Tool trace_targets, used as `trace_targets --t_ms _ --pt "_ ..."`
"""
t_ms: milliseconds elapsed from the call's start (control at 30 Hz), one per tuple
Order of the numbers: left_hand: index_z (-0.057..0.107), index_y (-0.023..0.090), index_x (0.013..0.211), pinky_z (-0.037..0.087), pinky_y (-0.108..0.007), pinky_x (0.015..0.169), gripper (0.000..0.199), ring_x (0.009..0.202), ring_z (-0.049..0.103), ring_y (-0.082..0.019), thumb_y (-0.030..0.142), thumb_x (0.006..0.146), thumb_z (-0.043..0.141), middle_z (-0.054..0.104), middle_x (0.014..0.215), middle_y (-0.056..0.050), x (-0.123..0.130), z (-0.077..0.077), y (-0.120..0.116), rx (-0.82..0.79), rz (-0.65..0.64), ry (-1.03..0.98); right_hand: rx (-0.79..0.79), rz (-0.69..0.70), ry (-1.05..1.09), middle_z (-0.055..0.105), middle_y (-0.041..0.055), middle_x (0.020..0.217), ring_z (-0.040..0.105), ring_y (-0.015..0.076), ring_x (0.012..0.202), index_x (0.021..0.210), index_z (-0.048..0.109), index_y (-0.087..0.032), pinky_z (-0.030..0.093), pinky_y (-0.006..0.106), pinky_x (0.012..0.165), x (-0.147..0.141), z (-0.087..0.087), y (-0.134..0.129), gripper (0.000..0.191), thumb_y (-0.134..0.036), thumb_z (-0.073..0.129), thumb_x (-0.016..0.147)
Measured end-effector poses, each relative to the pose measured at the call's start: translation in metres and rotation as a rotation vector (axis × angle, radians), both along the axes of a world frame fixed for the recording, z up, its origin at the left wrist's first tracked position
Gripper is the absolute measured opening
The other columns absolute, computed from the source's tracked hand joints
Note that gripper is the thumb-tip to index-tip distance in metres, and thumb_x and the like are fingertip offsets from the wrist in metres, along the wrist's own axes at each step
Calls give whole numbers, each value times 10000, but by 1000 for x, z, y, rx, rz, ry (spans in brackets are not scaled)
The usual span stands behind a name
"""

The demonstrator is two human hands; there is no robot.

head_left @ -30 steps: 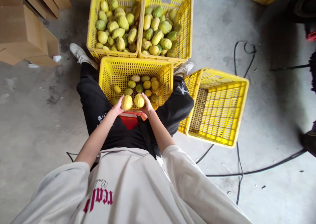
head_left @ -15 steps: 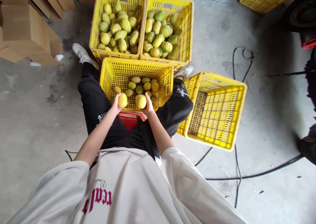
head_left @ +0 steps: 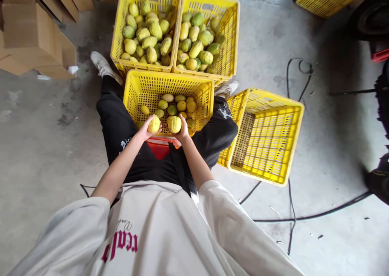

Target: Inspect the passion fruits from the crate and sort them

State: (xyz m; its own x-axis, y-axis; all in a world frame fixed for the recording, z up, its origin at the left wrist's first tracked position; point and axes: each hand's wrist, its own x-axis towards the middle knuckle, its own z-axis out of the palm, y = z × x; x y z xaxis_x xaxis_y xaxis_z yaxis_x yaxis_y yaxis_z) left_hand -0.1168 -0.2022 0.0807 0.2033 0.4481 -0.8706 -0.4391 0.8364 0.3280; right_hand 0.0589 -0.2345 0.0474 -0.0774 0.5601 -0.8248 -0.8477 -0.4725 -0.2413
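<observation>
My left hand [head_left: 148, 129] is closed around a round yellow fruit [head_left: 154, 124] with faintly ridged skin. A second yellow fruit [head_left: 174, 125] of similar size rests in my right hand [head_left: 183, 131], thumb along its side. Both hands are side by side over the near edge of a yellow plastic crate [head_left: 170, 77] between my legs, the two fruits a small gap apart. Inside this crate lie several green and yellow fruits [head_left: 172, 110], mostly toward its right side; my hands hide part of the near end.
Beyond it stand two yellow crates [head_left: 178, 37] of green-yellow fruit. At the right, another yellow crate [head_left: 270, 138] sits tilted beside my knee. Cardboard boxes [head_left: 36, 33] are at the far left. Black cables [head_left: 322, 215] cross the floor, with a wheel [head_left: 369, 18] at the upper right.
My left hand has moved slightly right with its fruit, which has turned a little and is nearer the other one. The right hand has barely moved.
</observation>
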Motion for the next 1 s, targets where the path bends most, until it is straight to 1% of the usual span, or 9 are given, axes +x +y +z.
trace_targets --t_ms 133,200,300,467,533,633,767,867,1000 --pt "672 177 972 634 -307 818 135 727 711 -158 303 1010 643 723 836 -36 1 -3 0 56 66 19 3 17 -34 721 40 699 760 230 762 884 663 -211 675 354 729 1 2 -1 434 -636 632 964" --pt "669 185 963 623 -271 773 137 705 687 -147 294 1024 614 706 820 -22 1 -4 1 66 105 42 -8 35 -35 723 44 699 756 219 756 877 658 -205 671 338 716 0 4 -1 430 -601 560 1015" --pt "676 187 951 579 -231 648 219 679 668 -148 354 1055 579 704 824 -36 0 -5 2 68 120 55 -21 60 -2 715 47 699 756 223 775 891 657 -204 669 341 709 -2 7 0 469 -605 476 1053" --pt "692 179 980 595 -273 669 322 685 691 -174 432 1071 516 705 805 -48 -1 -3 2 49 45 20 -22 40 14 709 30 728 758 241 806 925 650 -227 676 365 707 -2 9 0 443 -667 627 966" --pt "678 180 963 595 -272 679 307 686 700 -171 441 1056 547 699 785 -39 -1 -2 1 27 5 21 -23 36 -1 721 32 762 757 240 811 931 643 -229 679 368 709 -1 8 0 441 -669 669 940" --pt "654 174 939 599 -274 706 283 690 702 -161 448 1012 651 704 798 -35 -1 -1 1 18 -8 25 -17 55 -4 730 42 788 757 252 823 962 647 -225 687 404 730 0 4 0 429 -653 664 943" --pt "642 184 960 616 -296 767 221 697 693 -147 379 963 745 702 836 -16 1 1 2 30 44 34 -15 61 7 715 52 749 764 278 859 987 657 -220 692 445 780 -2 -2 1 395 -611 605 973" --pt "630 200 954 619 -296 786 131 681 674 -130 311 1009 673 687 825 11 2 5 2 1 96 78 -9 36 -10 715 40 737 772 281 890 968 649 -236 689 436 808 -4 -4 3 373 -605 602 974" --pt "626 197 940 625 -291 762 260 671 670 -139 377 1090 514 686 795 -4 3 8 3 -26 103 68 -4 64 -24 749 50 790 773 281 908 970 651 -234 685 443 809 -5 -5 3 383 -598 541 1007"
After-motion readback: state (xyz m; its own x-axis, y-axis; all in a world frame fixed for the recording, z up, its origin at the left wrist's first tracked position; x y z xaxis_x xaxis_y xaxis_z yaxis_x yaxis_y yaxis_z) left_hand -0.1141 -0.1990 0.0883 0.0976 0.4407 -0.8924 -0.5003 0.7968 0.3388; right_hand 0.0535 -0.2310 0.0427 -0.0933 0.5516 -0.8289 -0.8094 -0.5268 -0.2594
